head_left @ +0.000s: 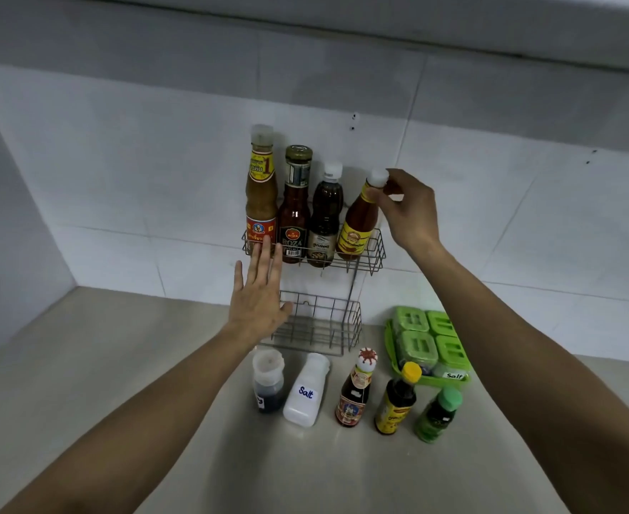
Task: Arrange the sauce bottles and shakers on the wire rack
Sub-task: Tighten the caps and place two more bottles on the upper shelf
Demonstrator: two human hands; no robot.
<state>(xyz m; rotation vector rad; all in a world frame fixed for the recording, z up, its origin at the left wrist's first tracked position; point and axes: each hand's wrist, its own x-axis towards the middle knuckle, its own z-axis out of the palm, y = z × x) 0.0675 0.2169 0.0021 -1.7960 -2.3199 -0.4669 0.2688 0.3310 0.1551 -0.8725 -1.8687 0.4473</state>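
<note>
A two-tier wire rack [374, 254] hangs on the white wall. Its upper basket holds several bottles: a tall orange sauce bottle [260, 194], a ketchup bottle [294, 217], a dark sauce bottle [324, 220] and a tilted chilli sauce bottle [357, 224]. My right hand [407, 209] grips the chilli bottle's white cap and neck. My left hand [259, 291] is flat and open against the front left of the rack, holding nothing. The lower basket [327, 324] holds nothing. On the counter stand a dark shaker [267, 383], a white salt shaker [305, 391] and three small bottles [355, 391].
A green lidded condiment box set [429, 339] labelled Salt sits on the counter right of the rack. A yellow-capped bottle [398, 398] and a green-capped bottle [439, 417] stand in front of it. The beige counter [120, 365] stretches left to a side wall.
</note>
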